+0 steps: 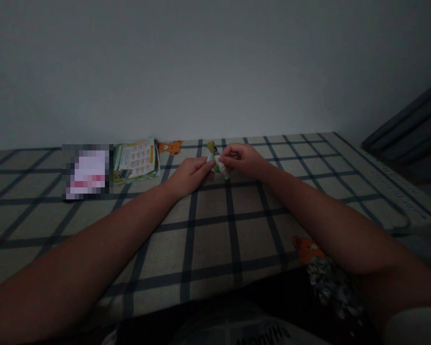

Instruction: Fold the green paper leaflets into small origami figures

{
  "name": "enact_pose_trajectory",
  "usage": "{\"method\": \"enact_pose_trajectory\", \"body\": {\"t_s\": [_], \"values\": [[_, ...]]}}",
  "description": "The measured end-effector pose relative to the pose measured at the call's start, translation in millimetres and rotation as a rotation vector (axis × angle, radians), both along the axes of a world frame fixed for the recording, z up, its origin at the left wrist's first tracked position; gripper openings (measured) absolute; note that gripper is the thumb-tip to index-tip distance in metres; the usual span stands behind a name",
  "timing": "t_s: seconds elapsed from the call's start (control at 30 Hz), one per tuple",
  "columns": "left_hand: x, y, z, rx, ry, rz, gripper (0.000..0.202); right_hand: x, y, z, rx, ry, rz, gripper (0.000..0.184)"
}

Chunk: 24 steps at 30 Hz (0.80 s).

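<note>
Both my arms reach forward over a checked bed sheet. My left hand and my right hand meet at a small folded piece of coloured paper, green, white and yellow. Both hands pinch it with closed fingers, the left from the left side, the right from above and the right. The paper is held just above the sheet, near the wall.
A stack of colourful printed sheets lies to the left of my hands, beside a blurred rectangular patch. Orange bear prints mark the sheet. A plain wall rises behind. A dark patterned thing lies near my right elbow.
</note>
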<state>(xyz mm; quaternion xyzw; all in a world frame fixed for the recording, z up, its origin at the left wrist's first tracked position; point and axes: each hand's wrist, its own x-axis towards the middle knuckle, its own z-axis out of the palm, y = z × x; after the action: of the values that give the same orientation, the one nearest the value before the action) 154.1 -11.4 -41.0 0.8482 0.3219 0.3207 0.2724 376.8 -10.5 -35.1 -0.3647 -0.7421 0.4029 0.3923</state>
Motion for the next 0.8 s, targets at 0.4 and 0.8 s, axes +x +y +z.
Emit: {"method": "enact_pose_trajectory", "body": {"t_s": [0.4, 0.8], "values": [[1.0, 2.1, -1.4, -0.015, -0.118, 0.087, 0.050, -1.9, -2.1, 1.4, -0.017, -0.001, 0.047, 0.040], [0.1, 5.7, -2.3, -0.238, -0.127, 0.068, 0.059, -1.8, -5.7, 3.6, 0.082, -0.144, 0.114, 0.043]]}}
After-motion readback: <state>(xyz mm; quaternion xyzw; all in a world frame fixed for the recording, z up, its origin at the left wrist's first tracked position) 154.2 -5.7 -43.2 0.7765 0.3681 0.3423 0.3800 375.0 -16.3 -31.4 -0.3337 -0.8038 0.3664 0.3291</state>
